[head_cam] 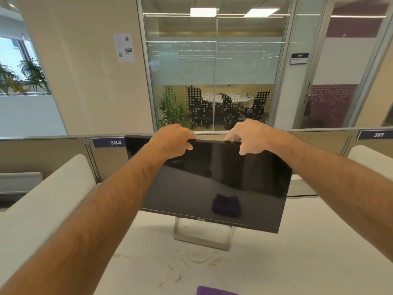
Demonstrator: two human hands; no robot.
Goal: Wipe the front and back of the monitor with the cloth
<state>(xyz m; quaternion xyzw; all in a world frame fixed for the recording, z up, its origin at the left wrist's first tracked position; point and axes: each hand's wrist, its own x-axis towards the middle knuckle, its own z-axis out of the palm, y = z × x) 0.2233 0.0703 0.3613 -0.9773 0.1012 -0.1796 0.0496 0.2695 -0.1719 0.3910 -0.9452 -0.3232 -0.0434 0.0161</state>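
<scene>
A black monitor [212,186] with a dark screen stands on a silver stand [202,237] on the white desk [297,252], its screen facing me and turned a little to one side. My left hand [173,138] grips the monitor's top edge, fingers curled over the back and thumb on the front. My right hand [248,135] grips the same top edge further right. A purple cloth [214,291] lies on the desk at the bottom edge of the view, only partly visible. Its reflection shows in the screen.
Low partitions with number plates 384 [116,142] and 385 [378,135] run behind the desk. White side dividers [53,188] flank it on both sides. Small reddish scraps [200,261] lie scattered on the desk in front of the stand. Beyond is a glass-walled meeting room.
</scene>
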